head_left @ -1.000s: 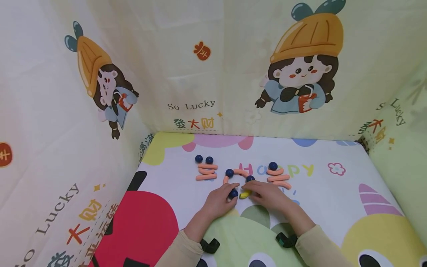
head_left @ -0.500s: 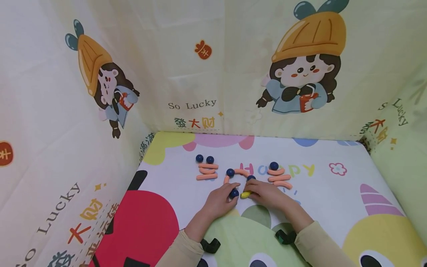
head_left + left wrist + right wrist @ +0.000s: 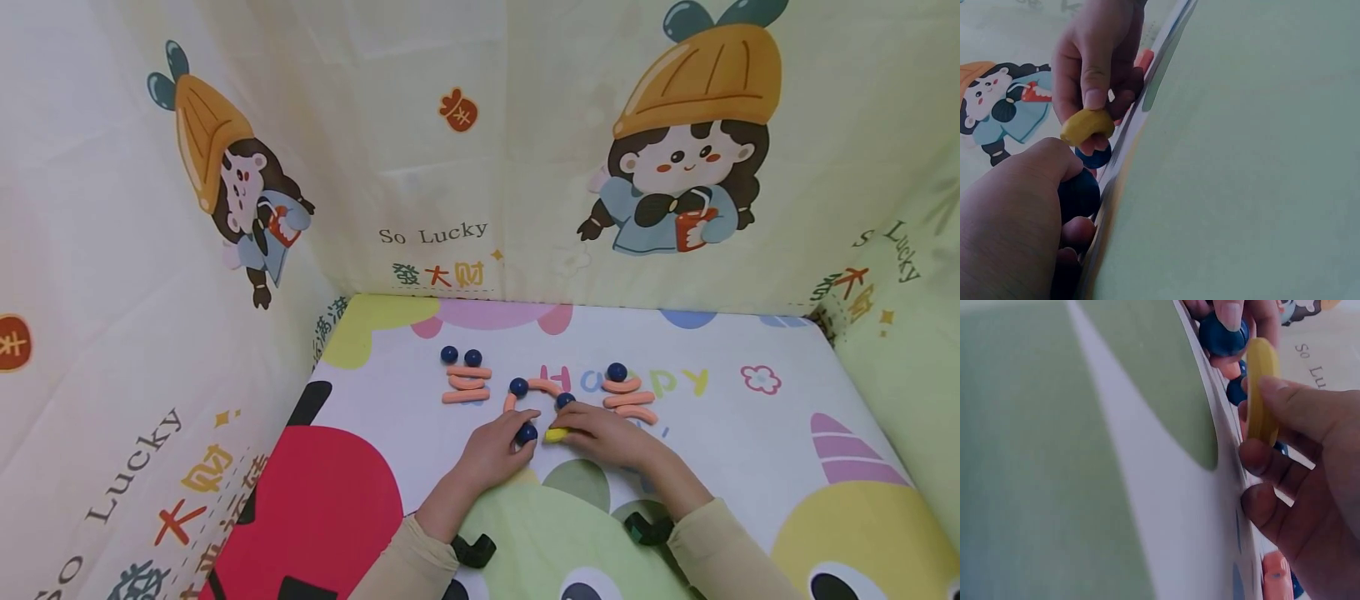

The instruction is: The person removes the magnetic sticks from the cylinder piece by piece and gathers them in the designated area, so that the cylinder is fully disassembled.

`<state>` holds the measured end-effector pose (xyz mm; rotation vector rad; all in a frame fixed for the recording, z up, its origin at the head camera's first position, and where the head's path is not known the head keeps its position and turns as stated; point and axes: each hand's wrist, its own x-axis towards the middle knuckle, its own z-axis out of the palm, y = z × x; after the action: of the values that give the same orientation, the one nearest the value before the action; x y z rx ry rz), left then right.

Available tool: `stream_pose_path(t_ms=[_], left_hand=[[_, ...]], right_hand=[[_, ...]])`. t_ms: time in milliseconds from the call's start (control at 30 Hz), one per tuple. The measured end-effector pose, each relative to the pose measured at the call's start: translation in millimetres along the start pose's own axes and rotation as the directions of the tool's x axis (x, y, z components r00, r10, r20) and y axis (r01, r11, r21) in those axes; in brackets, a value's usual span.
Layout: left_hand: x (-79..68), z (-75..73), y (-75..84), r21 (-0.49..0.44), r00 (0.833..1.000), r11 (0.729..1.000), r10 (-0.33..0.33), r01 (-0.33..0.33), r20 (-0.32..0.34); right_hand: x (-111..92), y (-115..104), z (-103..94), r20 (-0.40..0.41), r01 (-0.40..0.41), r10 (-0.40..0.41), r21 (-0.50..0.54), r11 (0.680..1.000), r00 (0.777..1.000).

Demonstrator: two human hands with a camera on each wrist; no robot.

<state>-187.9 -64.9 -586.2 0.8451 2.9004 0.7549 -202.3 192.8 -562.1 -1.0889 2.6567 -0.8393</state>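
My left hand (image 3: 486, 452) grips a dark blue ball (image 3: 527, 433) between thumb and fingers, low over the table. To its right, my right hand (image 3: 613, 437) pinches a small yellow banana-shaped piece (image 3: 556, 435); its curve shows clearly in the left wrist view, where the banana-shaped piece (image 3: 1087, 125) hangs from thumb and fingertips. A small gap separates the banana-shaped piece from the held ball. Just beyond both hands, an arc holds a blue ball (image 3: 518, 387), a curved pink stick (image 3: 543, 387), another blue ball (image 3: 566, 402) and a partly hidden pink stick (image 3: 510, 403).
Left of the arc lie stacked rows of pink sticks (image 3: 466, 397) with two blue balls (image 3: 472, 358) above them. On the right are more pink sticks (image 3: 628, 400) topped by one blue ball (image 3: 617, 372). A printed cloth (image 3: 525, 167) walls in the patterned table (image 3: 720, 450).
The right hand has shifted slightly right with the yellow banana-shaped piece, turning it and widening the gap to the left hand's ball. The left hand keeps its hold.
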Motion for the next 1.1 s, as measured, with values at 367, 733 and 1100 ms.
stream_pose_path(t_ms=[367, 733, 1100], left_hand=[[-0.5, -1.3, 1.9, 0.021, 1.000, 1.000, -0.004, 0.004, 0.014], [-0.7, 0.9, -2.1, 0.013, 1.000, 0.999, 0.029, -0.029, -0.010], [-1.6, 1.3, -1.5, 0.001, 0.999, 0.999, 0.032, -0.032, -0.007]], right_hand=[[-29.0, -6.1, -14.1, -0.127, -0.096, 0.092, -0.025, 0.995, 0.988], [-68.9, 9.0, -21.4, -0.251, -0.293, 0.257, -0.115, 0.949, 0.933], [-89.0, 27.0, -17.6, -0.327, -0.335, 0.279, -0.130, 0.933, 0.903]])
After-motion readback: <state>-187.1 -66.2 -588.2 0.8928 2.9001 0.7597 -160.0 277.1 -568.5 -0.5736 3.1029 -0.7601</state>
